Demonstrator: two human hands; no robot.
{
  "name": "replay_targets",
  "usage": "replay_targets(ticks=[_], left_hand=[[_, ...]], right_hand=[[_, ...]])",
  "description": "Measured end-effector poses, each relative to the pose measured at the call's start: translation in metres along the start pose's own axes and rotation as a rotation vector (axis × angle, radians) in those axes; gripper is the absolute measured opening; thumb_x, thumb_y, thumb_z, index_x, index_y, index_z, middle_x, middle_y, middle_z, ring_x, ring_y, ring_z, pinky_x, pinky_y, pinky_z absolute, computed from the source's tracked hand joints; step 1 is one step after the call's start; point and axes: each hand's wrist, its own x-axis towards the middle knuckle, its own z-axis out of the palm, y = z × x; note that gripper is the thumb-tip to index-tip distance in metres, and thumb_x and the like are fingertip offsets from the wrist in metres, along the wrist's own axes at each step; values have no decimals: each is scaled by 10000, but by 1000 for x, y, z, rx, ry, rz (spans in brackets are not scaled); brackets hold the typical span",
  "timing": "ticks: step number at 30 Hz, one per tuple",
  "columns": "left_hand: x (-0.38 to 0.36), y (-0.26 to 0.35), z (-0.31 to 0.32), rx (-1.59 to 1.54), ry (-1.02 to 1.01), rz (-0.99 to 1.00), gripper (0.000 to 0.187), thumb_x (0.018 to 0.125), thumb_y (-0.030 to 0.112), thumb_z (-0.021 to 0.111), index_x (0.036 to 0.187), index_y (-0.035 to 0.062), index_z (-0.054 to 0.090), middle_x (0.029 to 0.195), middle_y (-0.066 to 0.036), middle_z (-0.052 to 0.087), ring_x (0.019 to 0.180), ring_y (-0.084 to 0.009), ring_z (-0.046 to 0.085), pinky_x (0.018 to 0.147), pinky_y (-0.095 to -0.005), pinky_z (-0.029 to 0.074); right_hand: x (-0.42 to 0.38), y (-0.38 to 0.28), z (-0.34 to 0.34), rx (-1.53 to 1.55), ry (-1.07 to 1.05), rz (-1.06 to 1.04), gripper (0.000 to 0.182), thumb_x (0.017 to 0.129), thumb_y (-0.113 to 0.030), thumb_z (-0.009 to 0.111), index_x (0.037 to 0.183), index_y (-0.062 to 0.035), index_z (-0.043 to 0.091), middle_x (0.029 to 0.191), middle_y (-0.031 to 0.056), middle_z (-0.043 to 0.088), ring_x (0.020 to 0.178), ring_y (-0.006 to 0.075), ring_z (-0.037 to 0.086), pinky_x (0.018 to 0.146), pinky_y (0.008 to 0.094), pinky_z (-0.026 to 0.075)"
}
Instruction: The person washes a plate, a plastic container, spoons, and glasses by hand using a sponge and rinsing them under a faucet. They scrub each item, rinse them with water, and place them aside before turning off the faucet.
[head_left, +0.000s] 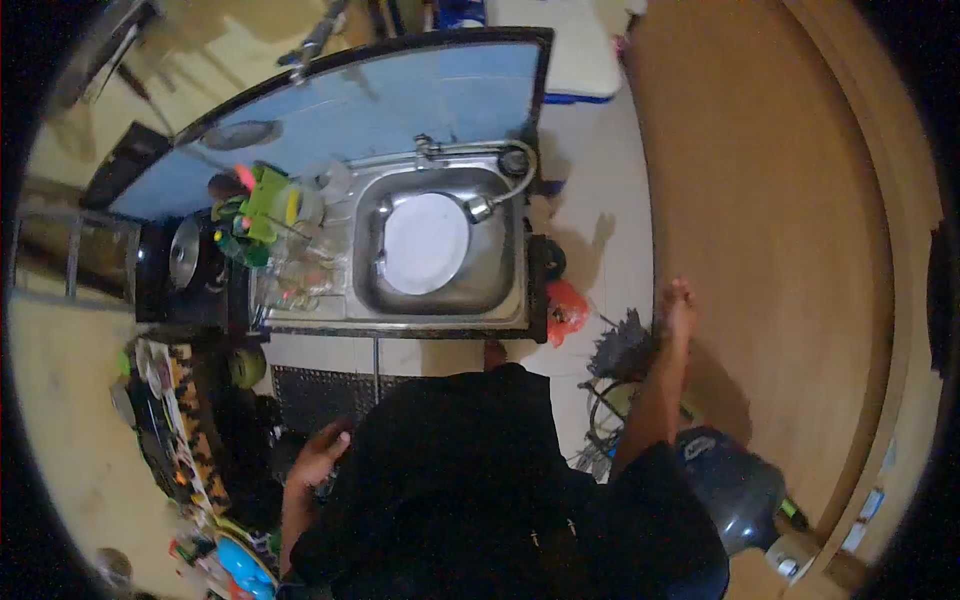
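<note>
A white plate (426, 243) lies in the steel sink (490, 280), under the end of a hose tap (481, 208). My left hand (320, 452) hangs low at the left of my body, its fingers bent and partly dark; whether it holds anything is too unclear to tell. On the other side, my right hand (678, 298) is raised away from the sink in front of the brown wooden surface, touching nothing that I can make out. Its fingers look curled, but they are small and blurred.
Left of the sink stand a green rack (265, 203) and glassware (305, 275) on the drainboard. A pot lid (185, 254) is farther left. On the floor at the right are a red plastic bag (567, 312) and a large water bottle (730, 490).
</note>
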Motion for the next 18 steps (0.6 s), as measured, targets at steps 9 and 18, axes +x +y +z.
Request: replay_targets(ticks=[9,18], left_hand=[[-10,28,-13,-298,74,123,460,881,241,583,1285,59,461,1163,-67,552,1045,-148,492,919,-286,374],[14,78,-112,-213,215,572,423,851,180,614,1222,12,497,1182,-92,555,1081,-162,503,940,-316,384]], right_hand=[[-127,1,208,-367,-712,-431,339,849,-224,603,1124,-30,557,929,69,610,815,124,576,651,251,481],[-92,134,355,-665,-708,136,449,792,-341,667,1053,13,571,842,98,588,633,187,552,534,333,442]])
